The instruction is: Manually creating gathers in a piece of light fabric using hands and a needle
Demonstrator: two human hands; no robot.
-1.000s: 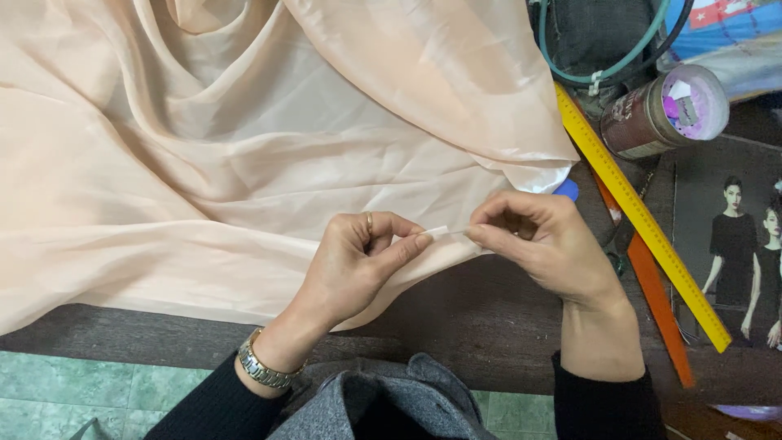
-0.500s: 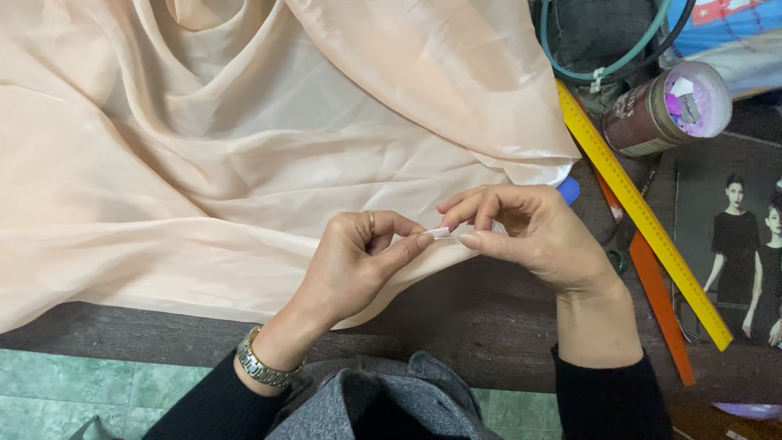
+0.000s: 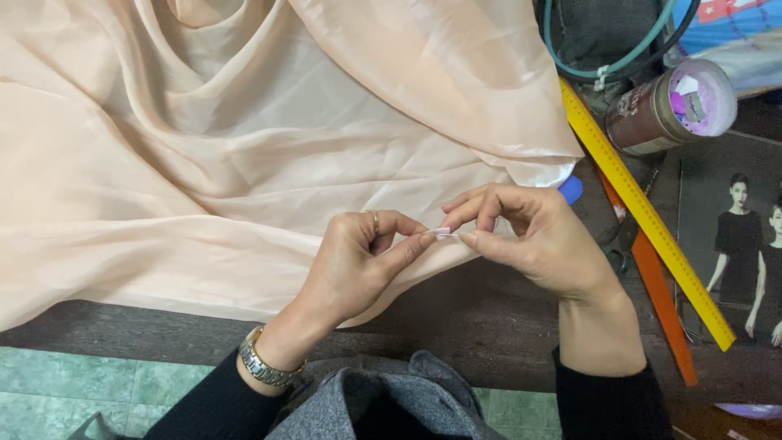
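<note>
Both hands pinch a short stretch of the edge of the sheer peach fabric, which lies spread across the dark wooden surface. The left hand and right hand each have a narrow grip shut on the fabric's edge, fingertips almost meeting. The pinched strip runs left to right. A long yellow ruler lies diagonally just beside the right hand.

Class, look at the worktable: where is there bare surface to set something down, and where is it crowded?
Bare dark table shows between the peach fabric edge and the near table edge, around the left hand and right hand. The right side is crowded: yellow ruler, orange ruler, tin, photo print.
</note>
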